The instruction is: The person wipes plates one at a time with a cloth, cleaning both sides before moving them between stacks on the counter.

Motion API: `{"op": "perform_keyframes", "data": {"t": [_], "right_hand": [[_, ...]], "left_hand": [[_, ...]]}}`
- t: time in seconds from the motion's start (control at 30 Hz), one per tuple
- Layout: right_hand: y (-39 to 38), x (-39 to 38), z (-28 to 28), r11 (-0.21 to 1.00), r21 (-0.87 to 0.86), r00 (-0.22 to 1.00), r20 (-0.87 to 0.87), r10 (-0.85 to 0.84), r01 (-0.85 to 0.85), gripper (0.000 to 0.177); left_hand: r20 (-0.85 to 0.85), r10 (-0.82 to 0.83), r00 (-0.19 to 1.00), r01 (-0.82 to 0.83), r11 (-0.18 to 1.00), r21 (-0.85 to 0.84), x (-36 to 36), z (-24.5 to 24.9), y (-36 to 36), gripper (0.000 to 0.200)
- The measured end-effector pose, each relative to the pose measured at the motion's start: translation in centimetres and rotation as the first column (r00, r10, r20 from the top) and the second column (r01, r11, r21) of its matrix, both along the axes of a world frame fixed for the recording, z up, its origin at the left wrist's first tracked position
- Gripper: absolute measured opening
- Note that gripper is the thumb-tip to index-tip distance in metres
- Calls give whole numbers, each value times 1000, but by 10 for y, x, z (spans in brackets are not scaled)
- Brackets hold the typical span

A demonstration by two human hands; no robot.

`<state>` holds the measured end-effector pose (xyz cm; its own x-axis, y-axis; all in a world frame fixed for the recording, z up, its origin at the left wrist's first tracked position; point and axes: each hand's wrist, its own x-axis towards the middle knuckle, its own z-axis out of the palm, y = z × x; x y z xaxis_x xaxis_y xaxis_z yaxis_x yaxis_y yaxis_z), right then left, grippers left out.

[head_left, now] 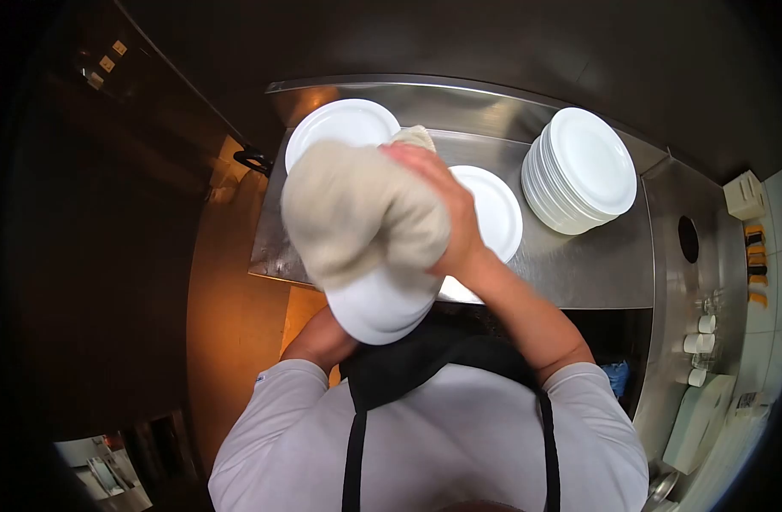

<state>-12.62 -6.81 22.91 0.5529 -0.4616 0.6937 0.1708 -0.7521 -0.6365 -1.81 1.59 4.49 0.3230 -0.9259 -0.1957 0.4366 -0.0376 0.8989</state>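
A beige cloth (348,209), blurred by motion, lies bunched over a white plate (382,303) held in front of my chest. My right hand (446,200) is closed round the right side of the cloth, its fingers on the top. The cloth and the plate hide my left hand; only the left forearm shows below them. Behind the cloth at the left is another white plate (348,124). A smaller white plate (496,213) lies on the steel counter (578,273) just right of my right hand.
A tall stack of white plates (591,162) stands at the right of the counter. Further right are small white cups (700,343), a round hole (688,239) in the steel surface and a pale green box-like object (698,422). A raised steel edge runs along the counter's back.
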Motion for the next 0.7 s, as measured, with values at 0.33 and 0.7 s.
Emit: {"op": "perform_keyframes", "data": {"t": [0.33,0.7], "right_hand": [[44,-57,-167,902,431,988,-129,89,-25,58],[-64,-51,-63,475,877,706,378,-599,-67,36]], "left_hand": [[531,395,749,-327,918,-222,44,63,-97,52],[453,434,779,-67,775,-628,44,201,-81,42]]}}
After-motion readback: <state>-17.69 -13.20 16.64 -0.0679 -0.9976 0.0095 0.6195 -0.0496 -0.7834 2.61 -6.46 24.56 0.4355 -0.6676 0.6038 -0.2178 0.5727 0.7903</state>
